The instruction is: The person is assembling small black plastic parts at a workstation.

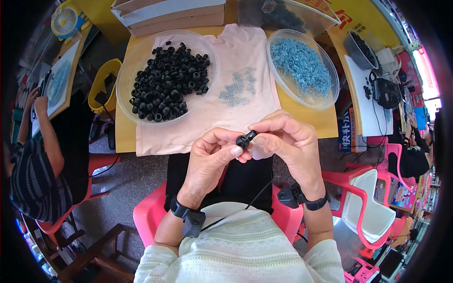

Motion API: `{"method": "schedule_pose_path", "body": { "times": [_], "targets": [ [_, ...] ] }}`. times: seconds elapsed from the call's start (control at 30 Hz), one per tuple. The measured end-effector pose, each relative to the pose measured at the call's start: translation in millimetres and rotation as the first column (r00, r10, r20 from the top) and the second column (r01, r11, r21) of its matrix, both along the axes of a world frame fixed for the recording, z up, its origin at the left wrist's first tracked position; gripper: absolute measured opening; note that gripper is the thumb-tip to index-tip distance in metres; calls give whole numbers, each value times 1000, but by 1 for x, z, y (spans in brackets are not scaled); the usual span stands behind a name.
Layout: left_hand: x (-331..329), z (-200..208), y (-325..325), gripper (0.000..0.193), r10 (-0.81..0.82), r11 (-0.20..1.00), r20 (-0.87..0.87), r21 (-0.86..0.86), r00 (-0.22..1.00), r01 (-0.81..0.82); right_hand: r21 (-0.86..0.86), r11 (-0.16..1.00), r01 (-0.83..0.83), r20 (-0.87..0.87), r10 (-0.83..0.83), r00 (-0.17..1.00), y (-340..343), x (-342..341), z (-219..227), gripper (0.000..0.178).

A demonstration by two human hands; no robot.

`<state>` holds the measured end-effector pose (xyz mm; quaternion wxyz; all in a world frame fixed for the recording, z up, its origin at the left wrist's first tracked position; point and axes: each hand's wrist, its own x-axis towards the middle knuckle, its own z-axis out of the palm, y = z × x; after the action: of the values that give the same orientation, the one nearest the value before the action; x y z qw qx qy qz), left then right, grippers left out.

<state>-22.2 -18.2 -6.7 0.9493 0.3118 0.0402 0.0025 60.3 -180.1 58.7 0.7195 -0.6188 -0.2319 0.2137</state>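
My left hand (210, 155) pinches a small round black plastic piece (242, 142) between thumb and fingertips, just in front of the table's near edge. Thumb and forefinger of my right hand (295, 144) close on a short black cylindrical piece (252, 135) that touches the round one; whether the two are joined I cannot tell. Beyond my left hand, a clear shallow round tray (123, 96) holds a heap of similar black pieces (170, 85). Past my right hand, another clear tray (336, 87) carries many tiny bluish pieces (302, 63), too small to make out singly.
A pale pink cloth (188, 134) covers the table's middle, with a patch of bluish pieces (236, 89) scattered on it. At the back stand a cardboard box (172, 19) and a clear bin (292, 14). A person (37, 174) works at a table on the left.
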Motion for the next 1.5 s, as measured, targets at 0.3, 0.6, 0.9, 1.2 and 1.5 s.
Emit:
{"method": "schedule_pose_path", "body": {
  "times": [0.3,0.6,0.9,1.2,1.5],
  "targets": [
    [-2,5,-2,21,13,999,-5,51,1000,-13,-24,1000,4,53,-3,999,-2,-1,5,14],
    [-3,6,-2,21,19,994,-10,106,1000,-18,-139,990,7,194,21,981,-2,-1,8,11],
    [-6,11,-4,19,117,955,50,269,992,-126,-166,984,67,368,-1,930,1,-2,-8,10],
    [-5,3,-3,16,-36,999,-104,-19,994,34,-181,982,52,314,8,950,1,-4,-15,9],
    [-2,16,-3,19,132,912,22,388,991,-130,-112,991,68,219,-42,975,3,-8,-16,8]
  ]
}}
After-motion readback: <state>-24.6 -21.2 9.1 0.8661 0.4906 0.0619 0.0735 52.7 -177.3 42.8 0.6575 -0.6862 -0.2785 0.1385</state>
